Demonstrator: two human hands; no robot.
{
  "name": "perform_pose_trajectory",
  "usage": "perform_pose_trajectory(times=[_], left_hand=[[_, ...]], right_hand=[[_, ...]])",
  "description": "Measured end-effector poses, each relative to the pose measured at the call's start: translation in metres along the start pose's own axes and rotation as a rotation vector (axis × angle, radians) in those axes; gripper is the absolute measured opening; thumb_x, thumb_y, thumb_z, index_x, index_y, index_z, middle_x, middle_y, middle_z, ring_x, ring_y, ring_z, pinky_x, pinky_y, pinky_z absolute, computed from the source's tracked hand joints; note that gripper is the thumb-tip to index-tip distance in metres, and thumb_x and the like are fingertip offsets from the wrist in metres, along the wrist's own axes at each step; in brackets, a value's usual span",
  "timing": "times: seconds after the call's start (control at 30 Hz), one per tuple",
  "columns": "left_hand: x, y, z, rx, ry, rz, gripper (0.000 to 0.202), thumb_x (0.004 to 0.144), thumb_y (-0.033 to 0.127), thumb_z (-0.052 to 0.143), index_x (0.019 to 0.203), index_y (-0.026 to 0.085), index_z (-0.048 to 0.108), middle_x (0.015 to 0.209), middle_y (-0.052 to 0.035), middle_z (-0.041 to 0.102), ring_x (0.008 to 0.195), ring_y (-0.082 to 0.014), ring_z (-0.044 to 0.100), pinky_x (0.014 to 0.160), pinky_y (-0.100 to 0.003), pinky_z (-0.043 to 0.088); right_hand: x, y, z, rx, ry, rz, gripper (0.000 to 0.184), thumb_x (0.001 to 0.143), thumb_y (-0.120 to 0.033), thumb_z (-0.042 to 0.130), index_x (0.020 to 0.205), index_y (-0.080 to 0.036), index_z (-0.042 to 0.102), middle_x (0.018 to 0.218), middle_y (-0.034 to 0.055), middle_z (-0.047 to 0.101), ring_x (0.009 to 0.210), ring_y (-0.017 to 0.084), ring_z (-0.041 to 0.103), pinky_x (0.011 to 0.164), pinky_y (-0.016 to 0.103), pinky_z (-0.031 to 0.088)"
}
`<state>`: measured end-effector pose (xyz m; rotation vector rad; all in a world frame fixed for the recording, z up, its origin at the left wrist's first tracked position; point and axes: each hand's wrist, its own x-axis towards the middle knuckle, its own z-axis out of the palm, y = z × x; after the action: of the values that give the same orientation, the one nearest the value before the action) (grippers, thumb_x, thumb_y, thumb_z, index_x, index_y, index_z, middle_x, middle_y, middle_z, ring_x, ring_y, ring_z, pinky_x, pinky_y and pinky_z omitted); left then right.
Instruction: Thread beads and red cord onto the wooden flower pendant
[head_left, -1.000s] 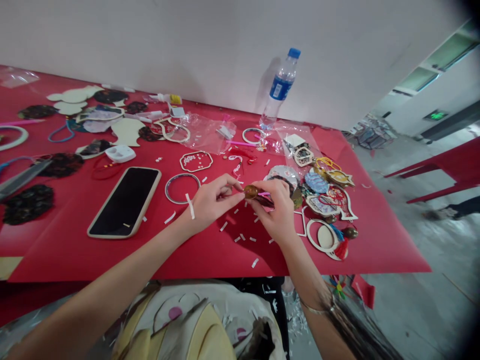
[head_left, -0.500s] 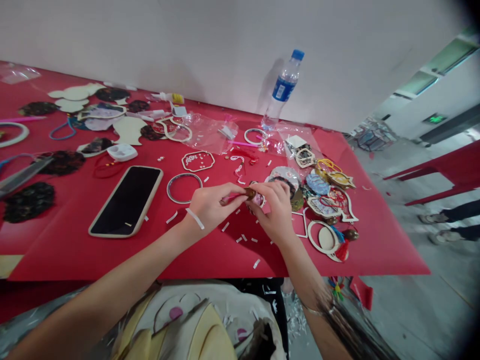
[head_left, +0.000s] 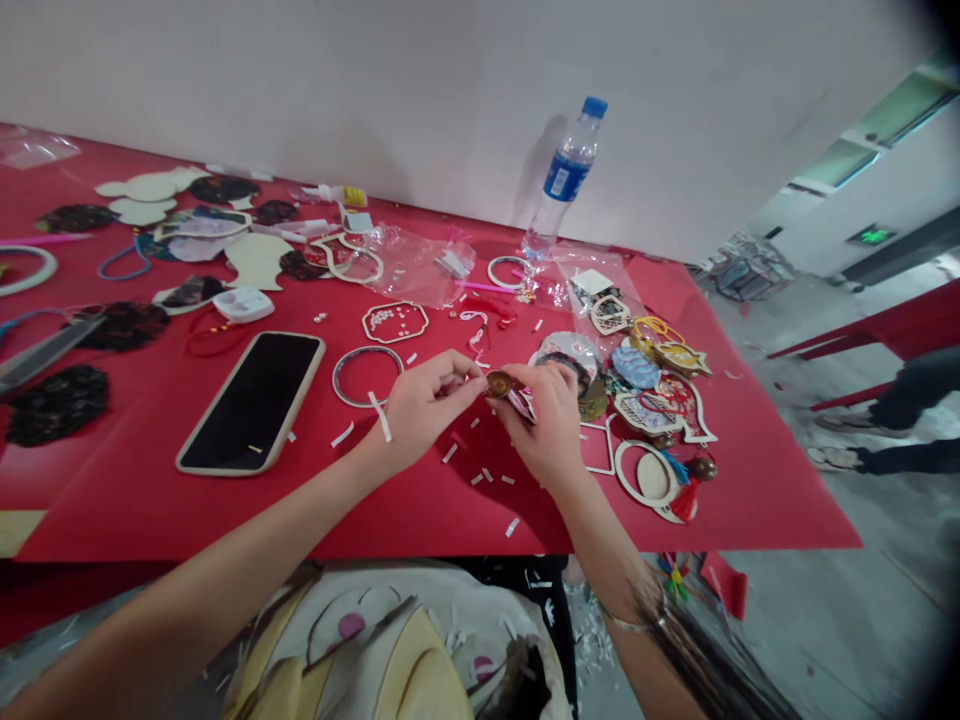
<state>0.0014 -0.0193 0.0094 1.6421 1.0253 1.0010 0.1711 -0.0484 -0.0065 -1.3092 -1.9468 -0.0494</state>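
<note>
My right hand is closed round a small pink-patterned ornament. A round brown wooden bead shows at its fingertips, its hole side turned up towards me. My left hand is pinched at the bead's left edge; whatever lies between its fingertips is too small to make out. A white paper strip clings to the left wrist. Both hands are held over the red table, where white paper scraps lie scattered. To the left of my left hand lies a ring frame.
A phone lies at the left, near a box cutter. Ornaments and frames pile up at the right around a fish-shaped piece. A water bottle stands against the wall. On the right, a person's legs show beyond the table.
The brown bead has turned so its round face shows. My left fingertips have shifted slightly left, to the bead's edge. The legs in the background have moved.
</note>
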Motion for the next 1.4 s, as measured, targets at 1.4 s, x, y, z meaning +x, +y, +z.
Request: perform_pose_trajectory(times=[1.4], left_hand=[[0.013,-0.011,0.000,-0.103,-0.092,-0.257,0.029,0.075,0.045,0.060,0.074,0.016,0.057,0.046,0.0075,0.038,0.042,-0.0066,0.031,0.045,-0.021,0.022]], right_hand=[[0.000,0.003,0.003,-0.018,-0.078,0.028,0.024,0.085,-0.021,0.051,0.109,-0.023,0.050,0.107,0.0034,0.067,0.099,0.019,0.060,0.110,0.045,0.021]])
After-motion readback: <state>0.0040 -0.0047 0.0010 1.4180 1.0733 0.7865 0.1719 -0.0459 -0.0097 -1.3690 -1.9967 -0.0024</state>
